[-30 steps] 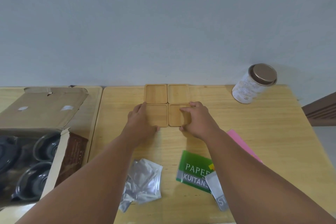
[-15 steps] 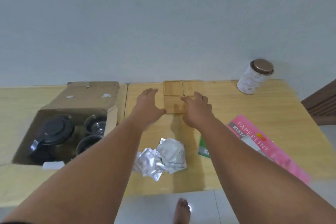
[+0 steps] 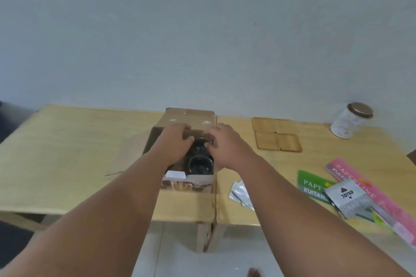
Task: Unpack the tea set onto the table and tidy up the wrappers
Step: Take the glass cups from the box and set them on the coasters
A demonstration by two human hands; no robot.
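Tea set point(image 3: 200, 165) first, folks: we are seeing its dark glass pieces sitting deep in the open cardboard box point(image 3: 189, 183), one round rim facing up at the near end. Two wooden tables are standing side by side against the pale wall. The left table point(image 3: 67, 153) is carrying the box at its right edge, hard against the seam with the right table point(image 3: 337, 159).

Both bare forearms are stretching out from the near side. The left hand point(image 3: 175, 144) is hovering over the left half of the box mouth and the right hand point(image 3: 222, 146) over the right half, close together. Fingers on both are bending down toward the dark glass. With the blur, we are not managing to tell whether either hand is gripping anything.

On the right table, a pink booklet point(image 3: 371, 195) is lying near the right edge, overlapping a green booklet point(image 3: 315, 183). Four wooden coasters point(image 3: 275, 134) are sitting in a square at the far side, touching one another. Further right, a white jar point(image 3: 346, 123) with a copper lid is standing upright. A silver packet point(image 3: 346, 195) is resting on the booklets. Crumpled foil wrappers point(image 3: 242, 193) are lying just right of the box. A small white card point(image 3: 175, 174) is lying inside the box's near left corner.
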